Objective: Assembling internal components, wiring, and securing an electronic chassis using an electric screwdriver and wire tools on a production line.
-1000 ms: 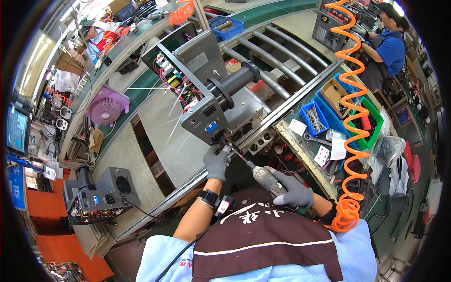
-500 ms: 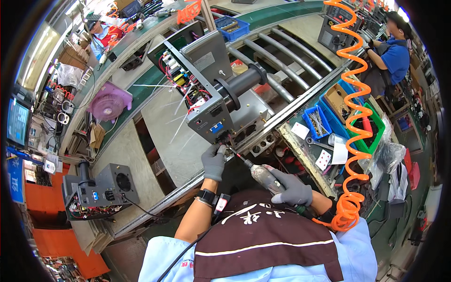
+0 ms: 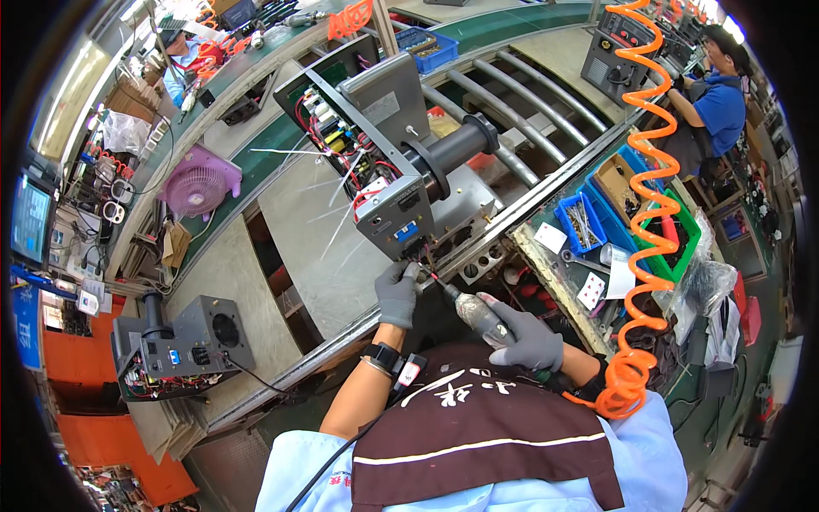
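Observation:
A grey-gloved right hand, my right hand, is wrapped round an air screwdriver. Its thin bit points up and left to the lower front corner of an opened grey machine. This machine has a black spool holder, exposed wiring and loose white cable ties. By the same corner, my left hand, also gloved, has its fingers closed close to the bit tip; what they pinch is too small to make out. The machine rests on a metal plate on the line.
An orange coiled hose hangs at the right. Beside it are a blue bin of screws, a green tray and a wrench. A second machine stands at left, a purple fan beyond. Rollers lie behind; a co-worker is far right.
The opened machine has shifted a little to the right. My left hand has moved slightly right with it, while my right hand and the screwdriver stay almost where they were.

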{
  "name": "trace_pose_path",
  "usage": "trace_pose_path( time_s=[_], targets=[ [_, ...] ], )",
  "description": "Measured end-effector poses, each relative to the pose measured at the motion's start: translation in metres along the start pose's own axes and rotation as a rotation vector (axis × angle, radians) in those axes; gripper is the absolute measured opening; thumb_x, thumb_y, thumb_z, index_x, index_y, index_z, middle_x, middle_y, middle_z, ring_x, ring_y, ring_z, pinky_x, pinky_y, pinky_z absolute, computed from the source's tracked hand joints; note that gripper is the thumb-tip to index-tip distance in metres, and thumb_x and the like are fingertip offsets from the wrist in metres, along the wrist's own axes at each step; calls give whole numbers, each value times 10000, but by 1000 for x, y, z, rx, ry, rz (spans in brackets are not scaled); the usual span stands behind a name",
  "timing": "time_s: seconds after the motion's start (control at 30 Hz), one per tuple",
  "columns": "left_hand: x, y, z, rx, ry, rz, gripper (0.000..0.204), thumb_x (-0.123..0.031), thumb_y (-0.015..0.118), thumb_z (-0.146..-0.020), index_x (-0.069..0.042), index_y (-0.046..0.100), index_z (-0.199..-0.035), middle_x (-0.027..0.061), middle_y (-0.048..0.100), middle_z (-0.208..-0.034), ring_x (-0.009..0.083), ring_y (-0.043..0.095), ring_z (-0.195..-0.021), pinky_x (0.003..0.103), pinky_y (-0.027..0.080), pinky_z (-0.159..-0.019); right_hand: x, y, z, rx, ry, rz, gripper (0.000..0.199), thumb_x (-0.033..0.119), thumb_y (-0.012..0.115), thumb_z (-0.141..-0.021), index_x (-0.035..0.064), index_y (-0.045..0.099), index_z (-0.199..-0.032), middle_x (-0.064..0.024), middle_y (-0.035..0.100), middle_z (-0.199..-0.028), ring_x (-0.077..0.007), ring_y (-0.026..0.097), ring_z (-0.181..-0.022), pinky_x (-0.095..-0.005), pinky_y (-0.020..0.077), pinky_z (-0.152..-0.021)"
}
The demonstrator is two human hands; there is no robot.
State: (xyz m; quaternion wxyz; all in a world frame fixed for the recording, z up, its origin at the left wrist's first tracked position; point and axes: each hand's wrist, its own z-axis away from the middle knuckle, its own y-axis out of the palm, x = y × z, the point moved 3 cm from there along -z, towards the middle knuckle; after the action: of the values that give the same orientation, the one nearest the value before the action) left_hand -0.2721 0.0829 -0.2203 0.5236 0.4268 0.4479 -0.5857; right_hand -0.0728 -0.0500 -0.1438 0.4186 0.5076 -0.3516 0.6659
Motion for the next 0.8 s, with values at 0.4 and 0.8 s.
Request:
trace_pose_path(
  time_s=[0.4, 0.8],
  targets=[
    [4, 8, -2, 2, -201, 370, 176, -138, 571, -868, 30, 611, -900, 80, 619, -723, 111, 565, -527, 205, 415, -424, -24, 37, -2, -209, 102, 487, 970, 335, 689, -613, 49, 195, -1398, -211, 600, -858, -372, 604, -773, -386, 479, -720],
    [20, 12, -12, 22, -254, 394, 197, -71, 604, -831, 56, 593, -981, 68, 604, -747, 141, 574, -561, 233, 477, -454, -3, 36, -3, -195, 137, 557, 908, 314, 610, -656, 120, 158, -1419, -175, 589, -921, -356, 595, -776, -394, 472, -711]
  ],
)
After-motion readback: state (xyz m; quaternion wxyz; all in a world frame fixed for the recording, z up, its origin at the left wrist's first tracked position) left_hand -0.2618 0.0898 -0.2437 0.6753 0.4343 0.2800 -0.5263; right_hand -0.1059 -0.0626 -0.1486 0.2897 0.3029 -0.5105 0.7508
